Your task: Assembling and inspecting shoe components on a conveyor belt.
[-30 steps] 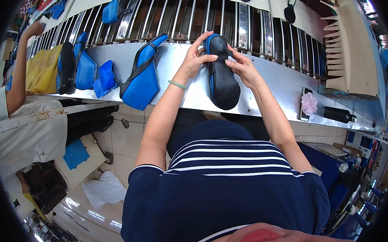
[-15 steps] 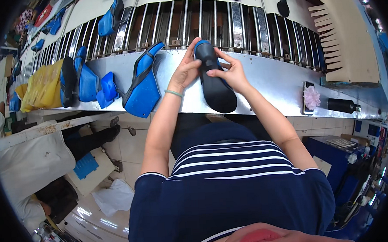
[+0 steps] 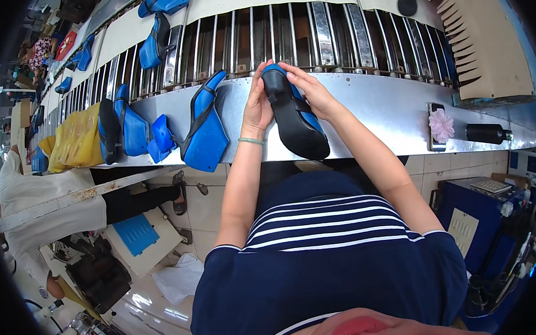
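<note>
- Navy cloth with white stripes fills the near ground: the person's shirt (image 3: 321,249), with both bare forearms rising from it toward the bench.
- Left of that, lower down, a seated co-worker in white (image 3: 39,204) and a blue pad (image 3: 136,234) on the tiled floor.
- The steel shelf (image 3: 374,110) runs across the middle; a black-soled blue shoe (image 3: 296,117) lies on it sole up, heel end over the near edge, toe pointing away.
- The left hand (image 3: 257,107), a green band at its wrist, is closed on the shoe's left side near the toe, fingertips on the far end.
- The right hand (image 3: 312,92) is closed on the right side, fingers curled over the toe and strap, so both hands grip the shoe and nearly meet at its tip.
- Just left on the shelf lies a blue upper (image 3: 205,134); further left more blue pieces (image 3: 134,129) and a yellow bag (image 3: 78,138).
- To the right on the shelf: a phone with a pink flower (image 3: 440,125) and a black bottle (image 3: 487,133) lying on its side.
- Beyond, a roller conveyor (image 3: 310,38) carries blue shoes (image 3: 155,43) and a black sole (image 3: 407,4), which another person's hand touches at the top edge.
</note>
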Available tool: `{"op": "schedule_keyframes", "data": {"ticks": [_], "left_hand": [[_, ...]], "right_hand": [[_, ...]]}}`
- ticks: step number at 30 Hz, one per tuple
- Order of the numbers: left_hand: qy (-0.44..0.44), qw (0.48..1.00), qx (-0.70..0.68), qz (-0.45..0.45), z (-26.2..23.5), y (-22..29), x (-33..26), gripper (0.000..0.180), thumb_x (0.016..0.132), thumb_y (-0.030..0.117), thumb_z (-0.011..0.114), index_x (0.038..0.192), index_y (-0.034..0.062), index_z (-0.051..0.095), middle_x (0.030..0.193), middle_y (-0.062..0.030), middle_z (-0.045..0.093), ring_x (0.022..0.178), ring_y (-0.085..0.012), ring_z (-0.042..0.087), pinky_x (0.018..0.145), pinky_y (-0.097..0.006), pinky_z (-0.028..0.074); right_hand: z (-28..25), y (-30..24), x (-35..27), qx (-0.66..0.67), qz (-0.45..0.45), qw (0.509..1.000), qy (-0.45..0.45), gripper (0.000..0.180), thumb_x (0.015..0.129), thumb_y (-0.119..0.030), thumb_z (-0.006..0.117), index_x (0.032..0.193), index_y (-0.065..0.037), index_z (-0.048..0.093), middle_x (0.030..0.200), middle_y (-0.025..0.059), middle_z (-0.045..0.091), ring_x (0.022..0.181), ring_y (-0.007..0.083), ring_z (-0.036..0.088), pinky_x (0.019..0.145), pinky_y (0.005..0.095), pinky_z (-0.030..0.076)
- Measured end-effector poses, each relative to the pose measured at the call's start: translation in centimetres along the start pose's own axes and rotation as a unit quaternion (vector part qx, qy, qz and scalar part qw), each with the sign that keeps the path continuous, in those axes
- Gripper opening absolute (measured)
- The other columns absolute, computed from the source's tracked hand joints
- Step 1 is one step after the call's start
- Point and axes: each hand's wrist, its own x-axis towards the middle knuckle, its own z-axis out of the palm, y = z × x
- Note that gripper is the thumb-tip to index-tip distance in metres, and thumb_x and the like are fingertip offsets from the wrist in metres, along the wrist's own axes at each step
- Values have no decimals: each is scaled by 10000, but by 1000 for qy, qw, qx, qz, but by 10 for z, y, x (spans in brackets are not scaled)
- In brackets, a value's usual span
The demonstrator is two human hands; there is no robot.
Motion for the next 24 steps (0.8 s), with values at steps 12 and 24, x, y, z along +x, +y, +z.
{"op": "schedule_keyframes", "data": {"ticks": [12, 24], "left_hand": [[59, 998, 8, -5, 31, -2, 8, 503, 919, 133, 573, 1397, 34, 450, 1322, -96, 533, 1211, -192, 524, 1054, -333, 420], [64, 997, 49, -2, 34, -9, 10, 558, 887, 150, 608, 1401, 0, 452, 1346, -116, 523, 1236, -203, 511, 1083, -343, 390]], "right_hand": [[-6, -14, 10, 23, 10, 999, 22, 358, 939, -188, 604, 1277, -74, 573, 1173, 63, 599, 1091, 138, 556, 905, 292, 493], [-22, -10, 14, 11, -12, 1000, 24, 292, 916, -157, 625, 1196, -73, 614, 1114, 49, 630, 1035, 126, 579, 892, 292, 501]]}}
